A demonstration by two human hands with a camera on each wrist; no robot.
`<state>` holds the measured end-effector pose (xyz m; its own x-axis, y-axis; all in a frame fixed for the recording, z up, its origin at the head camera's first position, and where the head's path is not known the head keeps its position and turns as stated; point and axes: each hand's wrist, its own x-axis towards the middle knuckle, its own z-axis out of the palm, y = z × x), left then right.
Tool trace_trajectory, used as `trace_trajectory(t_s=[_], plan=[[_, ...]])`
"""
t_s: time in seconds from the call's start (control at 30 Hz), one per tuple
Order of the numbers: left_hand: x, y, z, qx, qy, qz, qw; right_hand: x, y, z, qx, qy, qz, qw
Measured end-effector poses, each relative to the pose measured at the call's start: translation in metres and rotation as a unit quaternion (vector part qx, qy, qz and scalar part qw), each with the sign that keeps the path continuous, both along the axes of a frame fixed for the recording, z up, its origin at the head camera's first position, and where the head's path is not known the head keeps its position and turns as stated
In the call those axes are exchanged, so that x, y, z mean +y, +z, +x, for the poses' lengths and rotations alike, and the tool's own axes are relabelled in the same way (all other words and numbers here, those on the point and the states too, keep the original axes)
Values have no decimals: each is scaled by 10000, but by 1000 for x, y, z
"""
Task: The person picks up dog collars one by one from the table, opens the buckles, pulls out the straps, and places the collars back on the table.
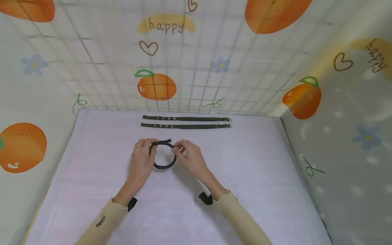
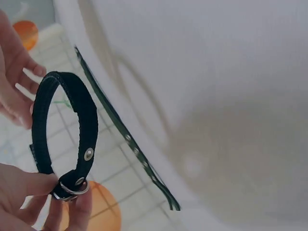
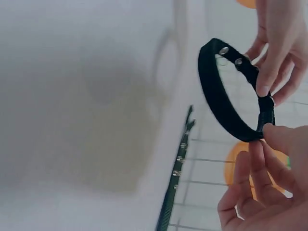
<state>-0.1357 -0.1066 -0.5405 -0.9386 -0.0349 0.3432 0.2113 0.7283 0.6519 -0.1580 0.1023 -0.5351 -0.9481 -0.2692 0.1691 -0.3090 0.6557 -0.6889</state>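
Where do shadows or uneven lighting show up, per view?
Head: soft shadow beside the right sleeve on the white tabletop, yellow glow on the right-hand wall. Left wrist: dimmer, ring-shaped shadow from the looped strap, broad dark patch on the white tabletop. Right wrist: similar ring shadow, broad dark patch too.

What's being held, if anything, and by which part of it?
A dark looped strap: left fingers grip it at the metal buckle; right fingers pinch its band away from the buckle.
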Motion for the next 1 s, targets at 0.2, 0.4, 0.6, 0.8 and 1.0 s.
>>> trace_trajectory(t_s=[0.2,0.4,0.6,0.8,1.0], plan=[[13,-1,40,1137,-49,-14,9935,14,10,39,218,-66,-509,9984],[24,-6,77,1621,-202,39,9866,29,10,82,-73,3,-1050,9944],[28,-7,102,1463,-346,392,9879,42,10,114,-228,181,-1069,9938],[28,-6,114,1077,-752,911,9871,53,15,132,89,117,-965,9952],[31,-2,115,929,-887,1171,9848,57,21,136,416,211,-1079,9931]])
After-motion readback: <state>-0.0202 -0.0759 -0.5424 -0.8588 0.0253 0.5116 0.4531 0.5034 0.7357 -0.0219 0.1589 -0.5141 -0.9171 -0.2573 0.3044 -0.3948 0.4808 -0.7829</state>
